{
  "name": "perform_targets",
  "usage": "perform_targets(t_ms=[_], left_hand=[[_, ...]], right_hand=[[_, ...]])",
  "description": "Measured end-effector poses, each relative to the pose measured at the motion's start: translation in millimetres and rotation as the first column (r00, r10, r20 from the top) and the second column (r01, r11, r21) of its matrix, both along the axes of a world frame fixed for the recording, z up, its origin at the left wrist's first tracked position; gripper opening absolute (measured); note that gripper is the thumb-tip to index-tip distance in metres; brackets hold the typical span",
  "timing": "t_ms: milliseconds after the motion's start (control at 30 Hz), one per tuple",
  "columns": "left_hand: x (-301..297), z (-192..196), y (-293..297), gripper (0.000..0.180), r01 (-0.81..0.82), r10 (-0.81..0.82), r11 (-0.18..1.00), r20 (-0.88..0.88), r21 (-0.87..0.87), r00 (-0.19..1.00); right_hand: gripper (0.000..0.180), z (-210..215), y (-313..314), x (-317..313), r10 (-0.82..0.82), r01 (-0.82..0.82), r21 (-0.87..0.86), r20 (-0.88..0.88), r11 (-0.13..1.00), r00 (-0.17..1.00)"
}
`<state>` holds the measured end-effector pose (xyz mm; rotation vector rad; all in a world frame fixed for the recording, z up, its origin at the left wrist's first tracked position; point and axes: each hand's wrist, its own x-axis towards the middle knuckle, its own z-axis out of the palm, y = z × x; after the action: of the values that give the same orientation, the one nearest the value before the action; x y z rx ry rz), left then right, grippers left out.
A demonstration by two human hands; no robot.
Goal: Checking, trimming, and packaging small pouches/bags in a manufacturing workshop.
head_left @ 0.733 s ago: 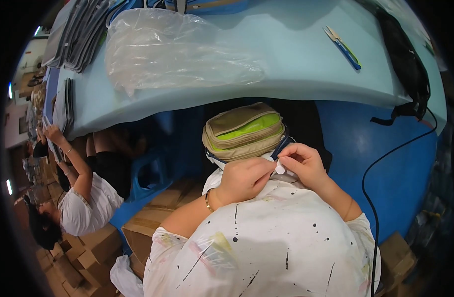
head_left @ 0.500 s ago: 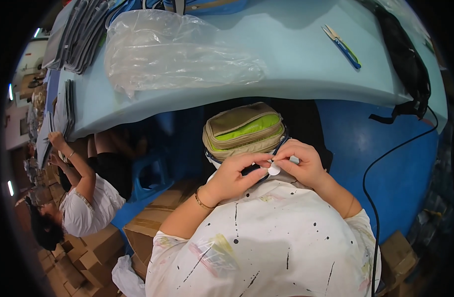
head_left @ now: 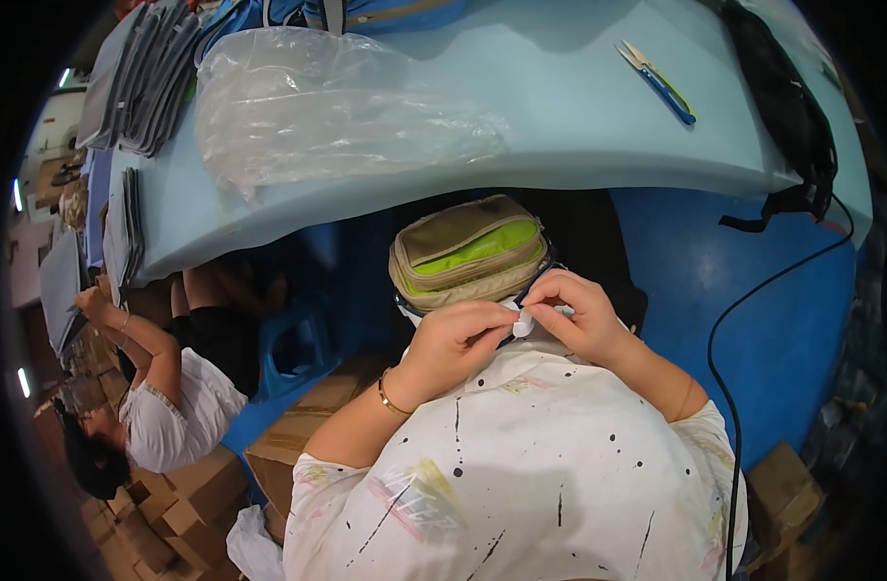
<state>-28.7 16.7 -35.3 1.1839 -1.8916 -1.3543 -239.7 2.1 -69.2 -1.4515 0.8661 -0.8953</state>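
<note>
A small tan and lime-green zippered bag (head_left: pixel 470 250) rests on my lap, just beyond my hands. Between my fingertips is a small white piece (head_left: pixel 524 324), flat and tag-like; its exact kind does not show. My left hand (head_left: pixel 455 341) pinches it from the left with thumb and forefinger. From the other side my right hand (head_left: pixel 577 318) holds it in a pinch too, close against the dark blue edge of the bag. The fingers partly cover the piece and that edge.
Ahead is a pale blue table with a clear plastic bag (head_left: pixel 337 111), blue-handled thread snips (head_left: pixel 658 82) and a black strap-like item (head_left: pixel 782 97). Grey folded pieces (head_left: pixel 138 77) are stacked at left. A co-worker (head_left: pixel 177 407) sits left near cardboard boxes (head_left: pixel 206 484). A black cable hangs at right.
My hands have shifted slightly left, and the white piece has turned between my fingertips. The co-worker's hands have moved a little, with a grey piece now held lower and farther left.
</note>
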Motion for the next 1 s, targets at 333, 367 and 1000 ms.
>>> perform_targets(t_ms=[333, 367, 1000], left_hand=[[1.0, 8.8, 1.2, 0.023, -0.026, 0.027, 0.999, -0.028, 0.033, 0.999], [1.4, 7.7, -0.4, 0.023, -0.026, 0.027, 0.999, -0.027, 0.032, 0.999], [4.5, 1.7, 11.0, 0.019, 0.067, -0.031, 0.969, 0.15, -0.238, 0.988]], right_hand=[[0.007, -12.2, 0.6, 1.7, -0.039, 0.034, 0.052, 0.094, 0.998, 0.995], [0.007, -9.2, -3.4, 1.8, -0.038, 0.034, 0.051, 0.095, 0.998, 0.995], [0.011, -1.3, -0.3, 12.6, -0.105, 0.092, 0.115, 0.113, 0.989, 0.988]])
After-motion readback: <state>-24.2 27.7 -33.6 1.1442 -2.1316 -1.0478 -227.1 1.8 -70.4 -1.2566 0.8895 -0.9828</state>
